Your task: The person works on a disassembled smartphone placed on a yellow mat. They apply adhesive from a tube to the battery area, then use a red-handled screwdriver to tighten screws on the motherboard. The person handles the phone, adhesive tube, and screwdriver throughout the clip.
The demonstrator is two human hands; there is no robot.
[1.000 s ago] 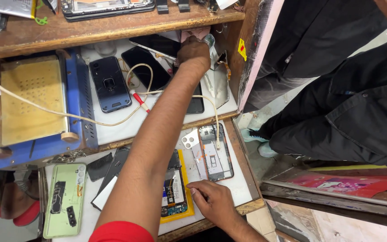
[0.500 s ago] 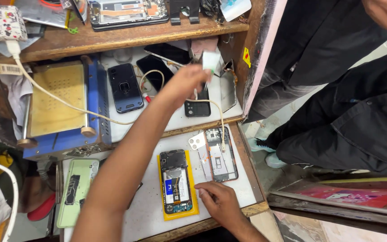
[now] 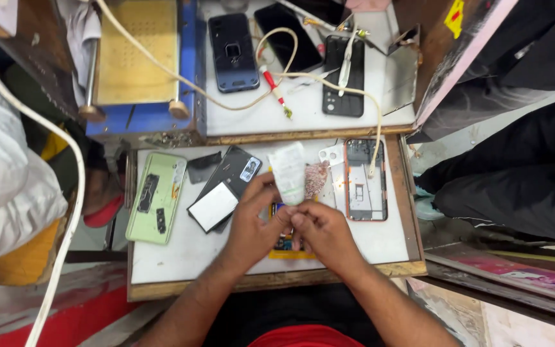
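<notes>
My white tube (image 3: 288, 172) — crinkled, soft — stands over the white tray (image 3: 380, 238), its low end pinched between my left hand (image 3: 256, 222) and right hand (image 3: 324, 232). Beside it an opened phone frame (image 3: 365, 181); beneath my knuckles a yellow-cased phone (image 3: 282, 247), mostly hidden.

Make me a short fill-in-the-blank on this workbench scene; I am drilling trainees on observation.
1. Both hands, the left hand and right hand, hold a small white ____.
2. The open phone frame lies to the ____ of the hands.
3. The pale ____ phone cover lies at the tray's left.

Missing words: tube; right; green
</notes>
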